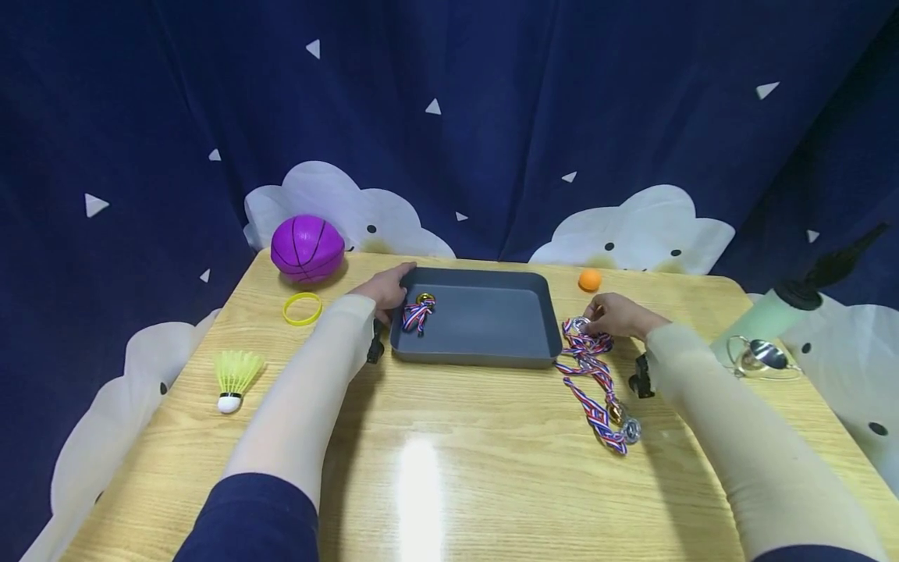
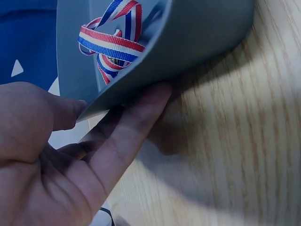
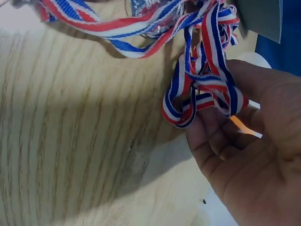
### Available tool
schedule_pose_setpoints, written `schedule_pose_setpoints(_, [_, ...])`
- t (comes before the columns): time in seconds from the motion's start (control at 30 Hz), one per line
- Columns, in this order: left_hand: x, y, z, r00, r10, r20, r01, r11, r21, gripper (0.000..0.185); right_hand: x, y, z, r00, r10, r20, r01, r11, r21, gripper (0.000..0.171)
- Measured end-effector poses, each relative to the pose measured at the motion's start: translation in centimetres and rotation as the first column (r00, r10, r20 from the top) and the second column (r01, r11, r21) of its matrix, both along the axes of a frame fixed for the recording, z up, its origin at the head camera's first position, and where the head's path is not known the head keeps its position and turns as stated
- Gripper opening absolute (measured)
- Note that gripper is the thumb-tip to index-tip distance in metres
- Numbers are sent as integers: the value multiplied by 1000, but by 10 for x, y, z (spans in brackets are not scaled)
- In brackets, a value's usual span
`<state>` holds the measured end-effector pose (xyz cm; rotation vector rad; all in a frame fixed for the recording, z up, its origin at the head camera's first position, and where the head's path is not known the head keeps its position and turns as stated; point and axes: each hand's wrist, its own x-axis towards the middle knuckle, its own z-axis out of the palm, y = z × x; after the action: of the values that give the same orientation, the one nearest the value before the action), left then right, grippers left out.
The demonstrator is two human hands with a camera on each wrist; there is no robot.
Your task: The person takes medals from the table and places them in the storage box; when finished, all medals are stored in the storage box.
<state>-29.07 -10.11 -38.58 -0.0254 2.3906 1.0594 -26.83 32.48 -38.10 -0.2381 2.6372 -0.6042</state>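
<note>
Medals with striped ribbons are the business here: one medal (image 1: 419,311) lies already in the grey tray (image 1: 492,355), at its left end, ribbon bunched up beside the gold disc. The rest sit in a tangled pile of medals (image 1: 595,382) on the surface (image 1: 449,468), just off the tray's right wall. The right hand (image 1: 612,315) is on the top of that pile, fingers curled into a bunch of red, white and blue ribbon; the wrist view shows loops gathered against the fingertips (image 3: 207,141). The left hand (image 1: 385,290) steadies the tray's left corner, thumb over the rim and straight fingers (image 2: 136,122) pressed along the outer wall.

By the look of it, the sorting is one in, several to go. The next lift calls for teasing one ribbon free, since the strands cross each other and could drag the others along.

Further out: purple ball (image 1: 307,248), yellow band (image 1: 303,308), shuttlecock (image 1: 234,380), small orange ball (image 1: 590,280).
</note>
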Motion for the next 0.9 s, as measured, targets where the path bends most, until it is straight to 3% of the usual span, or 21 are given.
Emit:
schedule_pose_setpoints(0.13, [1,1,1,1000,-5,-1,5,1000,-1,65,0,6,4,999,-41,1,41,998,-44,19])
schedule_pose_setpoints(0.33, [4,1,5,1000,-8,-5,8,1000,7,65,-4,18,21,995,-94,33,98,975,-199,19])
schedule_pose_setpoints(0.47, [5,-1,4,1000,-3,1,3,1000,20,66,-8,20,38,993,-102,63,117,944,-308,27])
schedule_pose_setpoints(0.57, [6,-2,3,1000,-1,8,0,1000,28,66,-10,17,54,992,-107,74,128,903,-410,28])
schedule_pose_setpoints(0.63, [6,-2,3,1000,0,9,0,1000,27,66,-12,13,66,989,-125,78,147,858,-492,25])
schedule_pose_setpoints(0.73, [5,-2,4,1000,0,7,0,1000,26,65,-14,4,88,983,-162,92,183,746,-640,17])
schedule_pose_setpoints(0.8, [5,-1,5,1000,-2,3,2,1000,19,65,-14,-4,105,979,-177,98,191,654,-731,13])
schedule_pose_setpoints(0.9, [4,0,6,1000,-5,-1,5,1000,14,65,-12,-22,126,983,-152,103,165,488,-857,9])
